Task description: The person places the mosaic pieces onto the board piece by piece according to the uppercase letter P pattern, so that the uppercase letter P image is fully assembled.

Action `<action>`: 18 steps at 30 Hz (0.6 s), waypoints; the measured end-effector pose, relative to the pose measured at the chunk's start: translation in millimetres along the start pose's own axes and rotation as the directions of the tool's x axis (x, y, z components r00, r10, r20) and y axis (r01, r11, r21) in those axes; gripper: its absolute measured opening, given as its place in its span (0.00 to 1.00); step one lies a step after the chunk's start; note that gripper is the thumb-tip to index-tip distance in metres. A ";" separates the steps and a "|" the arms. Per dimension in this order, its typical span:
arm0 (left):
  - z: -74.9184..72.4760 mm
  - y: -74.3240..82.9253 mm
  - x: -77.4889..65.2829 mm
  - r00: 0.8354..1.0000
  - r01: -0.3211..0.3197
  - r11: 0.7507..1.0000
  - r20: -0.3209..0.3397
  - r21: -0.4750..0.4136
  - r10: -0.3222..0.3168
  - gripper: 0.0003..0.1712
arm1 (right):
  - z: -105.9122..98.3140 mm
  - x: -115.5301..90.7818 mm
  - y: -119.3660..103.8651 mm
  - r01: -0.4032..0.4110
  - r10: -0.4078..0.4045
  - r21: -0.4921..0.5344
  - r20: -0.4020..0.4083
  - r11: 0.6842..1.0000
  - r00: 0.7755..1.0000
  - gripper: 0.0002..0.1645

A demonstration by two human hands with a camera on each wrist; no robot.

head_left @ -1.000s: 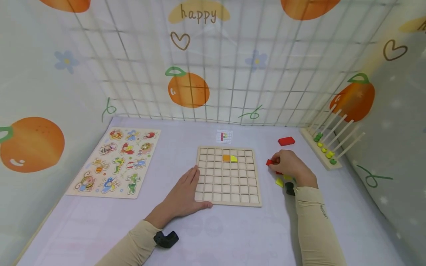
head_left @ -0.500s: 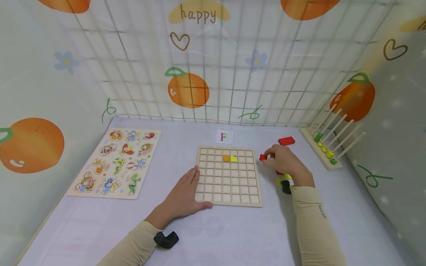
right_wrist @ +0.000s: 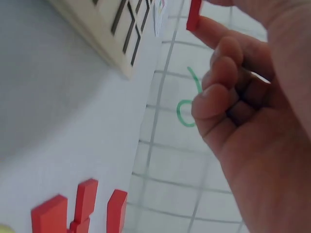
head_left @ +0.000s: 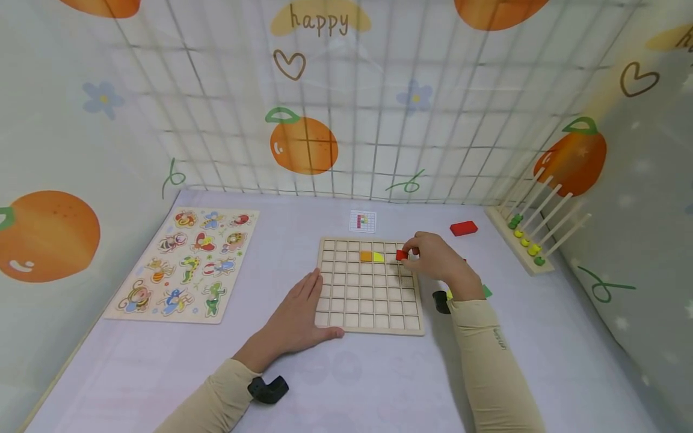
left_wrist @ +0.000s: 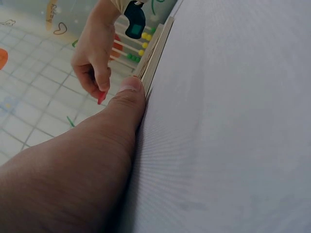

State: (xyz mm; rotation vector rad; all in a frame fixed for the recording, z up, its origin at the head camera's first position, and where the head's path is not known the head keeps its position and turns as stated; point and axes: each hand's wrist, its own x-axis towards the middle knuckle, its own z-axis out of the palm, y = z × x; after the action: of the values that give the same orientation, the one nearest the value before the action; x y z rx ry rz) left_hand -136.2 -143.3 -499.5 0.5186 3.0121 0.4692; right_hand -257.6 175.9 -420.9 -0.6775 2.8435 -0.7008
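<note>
My right hand (head_left: 433, 257) pinches a small red square tile (head_left: 401, 255) between thumb and fingers, over the upper right cells of a wooden grid board (head_left: 351, 308). In the right wrist view the red tile (right_wrist: 194, 14) is held clear of the board, its other fingers curled below. An orange tile (head_left: 366, 257) and a yellow tile with a slanted side (head_left: 378, 257) lie side by side in cells of the second row. My left hand (head_left: 295, 316) rests along the board's left edge, fingers straight, thumb at the front left corner.
Behind the board lies a small printed pattern card (head_left: 363, 221). A red rectangular block (head_left: 464, 228) sits at the right, and more red blocks (right_wrist: 49, 213) show in the right wrist view. An insect-and-animal picture puzzle (head_left: 186, 264) lies left; a peg rack with beads (head_left: 521, 240) stands right.
My right hand has carried the red tile leftward from the loose pieces to above the board. The left hand has stayed at the board's edge.
</note>
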 end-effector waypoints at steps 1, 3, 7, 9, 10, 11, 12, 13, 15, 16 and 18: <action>0.0 0.0 0.2 1.000 -0.001 1.000 -0.001 0.001 0.001 0.75 | 0.8 0.7 -2.0 0.008 -0.008 0.001 0.001 1.000 1.000 0.12; 0.0 -0.1 0.4 1.000 -0.003 1.000 0.001 0.005 0.003 0.75 | 2.0 1.8 -5.5 0.011 -0.011 -0.004 0.002 1.000 1.000 0.12; -0.8 0.1 0.1 1.000 -0.006 1.000 0.004 0.004 0.006 0.75 | 3.7 3.3 -11.9 -0.021 0.021 -0.004 0.006 1.000 1.000 0.13; -1.1 0.2 0.0 1.000 -0.007 1.000 0.001 -0.003 0.007 0.75 | 4.4 4.5 -15.0 -0.022 0.022 -0.010 0.008 1.000 1.000 0.14; -0.9 0.1 0.0 1.000 -0.007 1.000 0.000 -0.002 0.007 0.75 | 5.2 5.6 -16.2 -0.019 0.019 -0.013 0.010 1.000 1.000 0.14; -0.6 0.1 0.1 1.000 -0.006 1.000 0.000 0.000 0.006 0.75 | 5.7 6.4 -17.8 -0.012 0.012 -0.016 0.011 1.000 1.000 0.14; -0.2 -0.1 0.2 1.000 -0.004 1.000 0.000 0.002 0.004 0.75 | 6.2 7.4 -19.4 -0.005 0.005 -0.018 0.010 1.000 1.000 0.13; 0.3 -0.3 0.4 1.000 -0.004 1.000 -0.003 0.004 0.004 0.75 | 7.0 8.7 -20.9 0.004 -0.004 -0.022 0.011 1.000 1.000 0.13; 1.6 -0.7 0.8 1.000 -0.001 1.000 -0.004 0.009 0.001 0.75 | 8.5 11.1 -24.5 0.017 -0.016 -0.022 0.011 1.000 1.000 0.13; 1.8 -1.0 0.8 1.000 0.001 1.000 -0.002 0.011 -0.001 0.75 | 9.7 12.7 -26.5 0.019 -0.019 -0.022 0.010 1.000 1.000 0.13; 1.8 -1.5 0.6 1.000 0.002 1.000 0.000 0.005 -0.002 0.75 | 12.1 15.9 -30.4 0.027 -0.027 -0.019 0.009 0.999 1.000 0.13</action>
State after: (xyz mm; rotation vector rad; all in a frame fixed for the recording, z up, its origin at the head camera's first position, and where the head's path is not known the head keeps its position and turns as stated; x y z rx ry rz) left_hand -137.0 -143.9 -501.7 0.5154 3.0141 0.4611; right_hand -257.0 139.7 -417.7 -0.7216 2.8415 -0.6739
